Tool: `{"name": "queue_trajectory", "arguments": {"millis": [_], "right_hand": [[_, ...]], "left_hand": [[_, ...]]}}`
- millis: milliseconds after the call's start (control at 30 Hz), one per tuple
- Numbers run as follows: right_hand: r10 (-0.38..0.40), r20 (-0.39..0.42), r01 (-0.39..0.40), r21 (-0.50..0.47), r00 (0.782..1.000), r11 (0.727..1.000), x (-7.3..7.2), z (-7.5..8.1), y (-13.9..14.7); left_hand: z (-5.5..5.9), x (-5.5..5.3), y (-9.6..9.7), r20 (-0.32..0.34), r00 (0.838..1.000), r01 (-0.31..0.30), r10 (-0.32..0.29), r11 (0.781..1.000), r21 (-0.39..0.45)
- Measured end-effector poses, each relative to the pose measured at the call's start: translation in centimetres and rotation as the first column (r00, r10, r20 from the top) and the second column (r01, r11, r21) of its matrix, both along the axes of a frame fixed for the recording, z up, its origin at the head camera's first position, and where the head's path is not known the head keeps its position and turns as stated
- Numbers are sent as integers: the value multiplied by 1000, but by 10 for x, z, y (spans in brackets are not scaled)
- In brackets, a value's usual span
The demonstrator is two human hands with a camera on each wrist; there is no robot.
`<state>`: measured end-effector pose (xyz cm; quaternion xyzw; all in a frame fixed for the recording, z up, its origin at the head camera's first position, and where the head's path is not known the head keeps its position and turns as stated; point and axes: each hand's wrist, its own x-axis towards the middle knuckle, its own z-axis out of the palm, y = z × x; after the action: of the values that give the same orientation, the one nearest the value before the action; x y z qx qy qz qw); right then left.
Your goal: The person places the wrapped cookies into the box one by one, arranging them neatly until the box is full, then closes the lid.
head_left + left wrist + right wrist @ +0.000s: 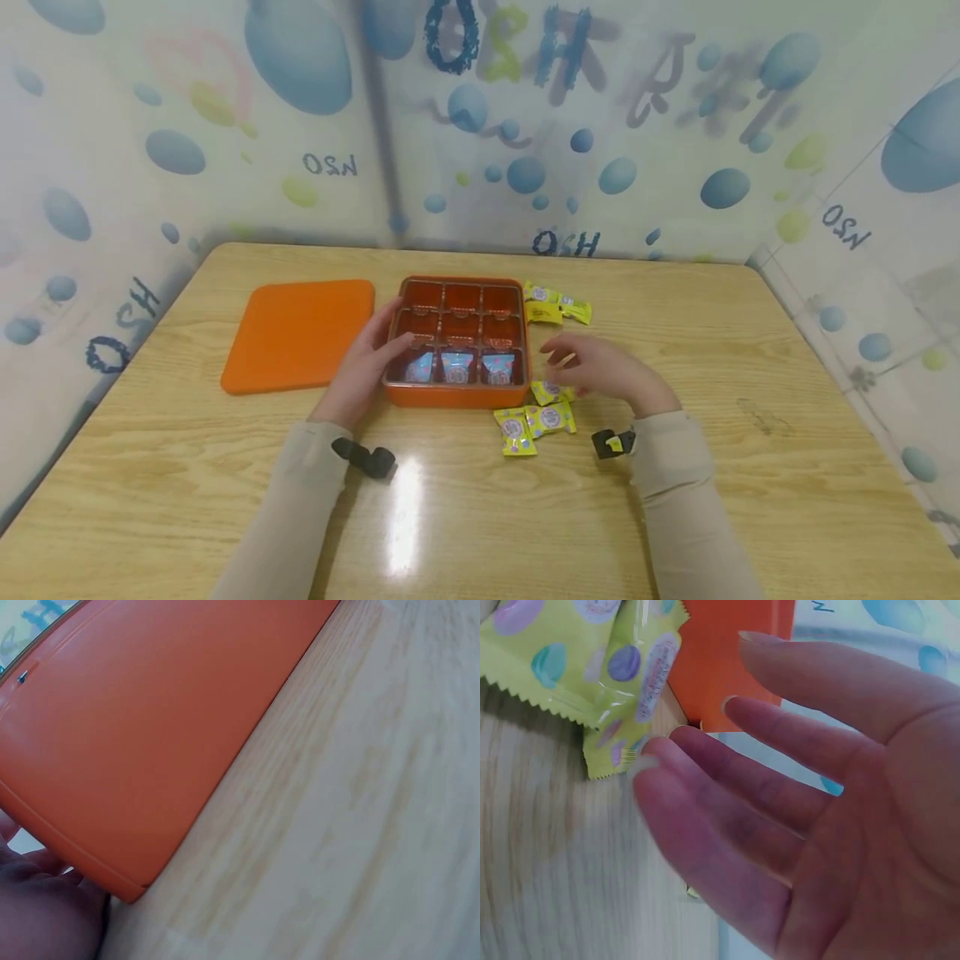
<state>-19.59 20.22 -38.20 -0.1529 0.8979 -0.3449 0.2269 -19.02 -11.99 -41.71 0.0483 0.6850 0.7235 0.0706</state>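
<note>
My left hand (pixel 366 358) grips the left side of an orange compartment box (pixel 457 397), thumb over the rim. In the left wrist view the fingers (pixel 52 915) are at a lower corner of the box wall (pixel 135 750). Blue candy packets (pixel 457 367) lie in the three front compartments; the other two rows hold none. Just right of the box, my right hand (pixel 600 367) hovers with loosely bent fingers, holding nothing. Below it lies a yellow candy packet (pixel 551 392), partly covered by the fingers in the head view, beside two more yellow packets (pixel 550 418).
An orange lid (pixel 300 333) lies flat to the left of the box. More yellow packets (pixel 576 309) lie by the box's back right corner. The wooden table (pixel 480 525) meets a wall (pixel 480 150) printed with blue and green spots at the back.
</note>
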Motion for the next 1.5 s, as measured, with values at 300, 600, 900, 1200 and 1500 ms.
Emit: {"name": "queue_trajectory", "arguments": {"millis": [300, 600, 900, 1200, 1500], "right_hand": [[48, -47, -41, 138, 998, 990, 1, -3, -7], [98, -60, -87, 161, 993, 983, 6, -2, -11], [121, -102, -100, 192, 987, 976, 4, -5, -12], [87, -93, -65, 221, 992, 973, 0, -9, -13], [70, -49, -58, 219, 996, 974, -3, -12, -10]], "left_hand": [[-1, -1, 0, 2, 1000, 4, -4, 1000, -10], [2, 1, 1, 9, 1000, 0, 1, 1000, -14], [1, 0, 1, 14, 1000, -8, 8, 1000, -10], [0, -1, 0, 7, 1000, -6, 6, 1000, -24], [-1, -1, -1, 4, 1000, -7, 7, 1000, -29]]}}
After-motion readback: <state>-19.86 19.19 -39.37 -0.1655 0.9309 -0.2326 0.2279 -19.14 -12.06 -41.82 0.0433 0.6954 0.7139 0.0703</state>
